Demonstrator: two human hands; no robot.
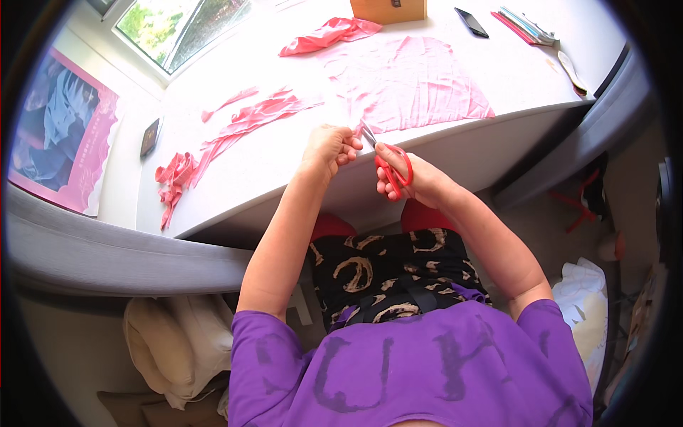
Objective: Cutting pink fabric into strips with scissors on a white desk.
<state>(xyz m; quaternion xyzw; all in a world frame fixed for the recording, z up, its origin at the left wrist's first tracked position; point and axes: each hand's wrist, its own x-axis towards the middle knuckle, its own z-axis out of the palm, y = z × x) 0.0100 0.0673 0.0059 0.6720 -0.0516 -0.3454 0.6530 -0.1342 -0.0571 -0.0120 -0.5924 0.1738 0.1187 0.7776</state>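
Observation:
My right hand (413, 176) grips a pair of scissors (395, 163) by the red handles, blades pointing up and left. At the near left corner of a thin pink cloth (411, 88), the blades meet the fabric edge close to my left hand (331, 144). The fingers of my left hand are pinched together on that corner of the cloth. Most of the cloth lies spread and wrinkled on the white tabletop (256, 155). Long cut pink fabric strips (251, 120) lie to the left, and a crumpled bunch of strips (173, 184) sits further left.
Behind the cloth are a folded pink fabric piece (333, 36) and a wooden box (388, 10). A smartphone (471, 22) and some notebooks (523, 25) lie at the back right. A small dark booklet-like item (150, 137) is by the left wall, below a window (176, 32).

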